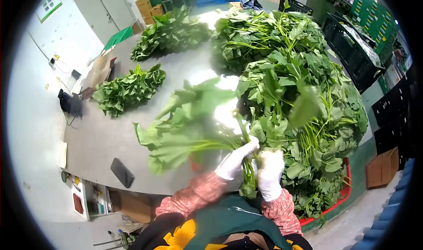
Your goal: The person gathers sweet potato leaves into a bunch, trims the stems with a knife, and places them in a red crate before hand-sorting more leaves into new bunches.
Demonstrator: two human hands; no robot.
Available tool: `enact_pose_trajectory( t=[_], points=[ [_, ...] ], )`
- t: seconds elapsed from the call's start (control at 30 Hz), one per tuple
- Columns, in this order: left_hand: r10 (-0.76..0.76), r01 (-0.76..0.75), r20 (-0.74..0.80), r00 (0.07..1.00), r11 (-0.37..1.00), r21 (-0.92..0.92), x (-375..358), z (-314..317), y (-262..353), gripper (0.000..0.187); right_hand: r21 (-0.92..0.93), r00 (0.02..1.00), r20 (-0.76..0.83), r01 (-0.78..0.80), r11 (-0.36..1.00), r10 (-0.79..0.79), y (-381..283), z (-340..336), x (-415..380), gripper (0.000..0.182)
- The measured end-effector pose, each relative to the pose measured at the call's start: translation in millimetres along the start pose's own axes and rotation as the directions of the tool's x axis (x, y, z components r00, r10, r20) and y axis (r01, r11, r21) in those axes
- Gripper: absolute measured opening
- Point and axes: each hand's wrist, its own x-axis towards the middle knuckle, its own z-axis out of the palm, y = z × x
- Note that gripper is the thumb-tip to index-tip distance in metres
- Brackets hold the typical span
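My left hand (pixel 238 158), in a white glove, is closed round the stems of a bunch of leafy greens (pixel 176 135); its leaves fan out to the left, blurred. Close beside it on the right, my right hand (pixel 270 168), also gloved in white, has its fingers closed at some green stems; exactly what it grips is hard to make out. A large heap of greens (pixel 308 96) covers the right side of the metal table (pixel 92 140). Two smaller piles of greens, one at the left (pixel 130 89) and one at the back (pixel 169 34), lie on the table.
A dark phone (pixel 122 172) lies near the table's front left edge. A red crate rim (pixel 346 184) shows under the heap at the right. Black crates (pixel 354 51) stand beyond the table's right side, and a cardboard box (pixel 381 168) is on the floor.
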Motion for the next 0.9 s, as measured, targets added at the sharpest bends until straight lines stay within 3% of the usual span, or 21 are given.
enact_pose_trajectory(
  t=[0.03,0.07,0.13,0.17,0.2,0.23,0.27,0.33,0.37,0.4,0.47,0.53,0.6,0.67,0.73,0.77,0.83,0.87,0.9],
  points=[
    [0.049,-0.053,-0.104,0.993,0.998,-0.039,16.0,-18.6,-3.7,0.029,0.232,0.960,-0.240,-0.088,0.969,0.145,17.9,2.0,-14.0,0.023],
    [0.097,-0.112,-0.207,0.974,0.991,-0.066,31.9,-37.3,-7.5,0.033,0.521,0.826,-0.245,-0.331,0.787,0.509,28.4,-17.2,-26.3,0.031],
    [0.053,-0.075,-0.075,0.996,0.939,-0.335,7.2,-32.8,56.9,0.032,0.593,0.643,-0.413,-0.347,0.726,0.645,54.7,-65.7,-33.1,0.030],
    [0.068,-0.081,-0.055,0.996,0.951,-0.299,13.4,-44.7,57.4,0.031,0.622,0.518,-0.493,-0.351,0.699,0.699,71.5,-87.2,-38.3,0.027],
    [0.076,-0.084,-0.042,0.996,0.960,-0.267,20.7,-62.1,49.8,0.030,0.896,0.399,-0.280,-0.219,0.387,0.873,90.7,-118.9,-50.9,0.023],
    [0.081,-0.085,-0.028,0.996,0.967,-0.239,22.2,-73.3,43.2,0.030,0.928,0.220,-0.294,-0.170,0.333,0.930,96.3,-131.4,-47.3,0.025],
    [0.048,-0.043,0.018,0.999,0.971,-0.237,14.5,-62.4,47.5,0.023,0.997,0.640,-0.071,0.036,0.062,0.765,163.5,-153.0,-107.2,0.039],
    [0.102,-0.085,0.125,0.987,0.988,-0.129,19.3,-70.6,27.0,0.020,0.998,0.318,0.016,0.046,-0.032,0.948,113.4,-152.2,-70.7,0.057],
    [0.186,-0.187,0.263,0.947,0.982,-0.020,22.5,-74.6,16.5,0.026,0.997,0.415,0.072,-0.021,-0.070,0.907,116.3,-147.3,-79.1,0.062],
    [0.168,-0.180,0.275,0.947,0.983,0.019,17.3,-65.1,20.6,0.024,0.991,0.501,0.133,-0.089,-0.102,0.855,121.8,-136.9,-90.6,0.067],
    [0.164,-0.175,0.229,0.960,0.984,0.029,8.1,-50.4,22.0,0.023,0.972,0.580,0.114,-0.234,0.031,0.806,119.2,-112.0,-97.7,0.059],
    [0.132,-0.173,0.257,0.957,0.975,0.142,7.1,-52.6,19.3,0.023,0.905,0.588,0.004,-0.346,0.247,0.809,86.3,-94.8,-71.0,0.050],
    [0.150,-0.215,0.331,0.932,0.962,0.168,9.6,-56.3,12.4,0.022,0.787,0.664,0.051,-0.487,0.379,0.746,62.2,-82.3,-56.8,0.038],
    [0.133,-0.192,0.343,0.930,0.971,0.143,6.4,-51.1,13.7,0.023,0.675,0.660,0.239,-0.640,0.366,0.712,26.4,-76.9,-37.6,0.029],
    [-0.006,-0.019,0.358,0.934,0.998,0.067,14.9,-71.3,-6.9,0.035,0.592,0.806,0.246,-0.565,0.574,0.538,2.8,-63.1,-24.0,0.026],
    [-0.190,0.153,0.189,0.964,0.969,0.194,10.0,-56.0,13.4,0.037,0.447,0.949,0.150,-0.317,0.837,0.279,1.3,-56.8,-15.6,0.028],
    [0.084,-0.154,0.361,0.929,0.973,0.170,13.8,-77.4,-7.2,0.038,0.228,0.978,0.204,-0.080,0.970,0.032,-5.1,-52.4,-4.2,0.044],
    [0.083,-0.132,0.309,0.948,0.981,0.143,15.5,-81.0,-11.4,0.035,0.091,0.968,0.233,0.071,0.993,-0.091,-10.4,-50.2,0.7,0.051],
    [0.081,-0.114,0.256,0.963,0.987,0.114,14.1,-78.6,-9.0,0.033,0.066,0.951,0.294,0.077,0.995,-0.094,-13.3,-45.8,-1.6,0.057]
  ],
)
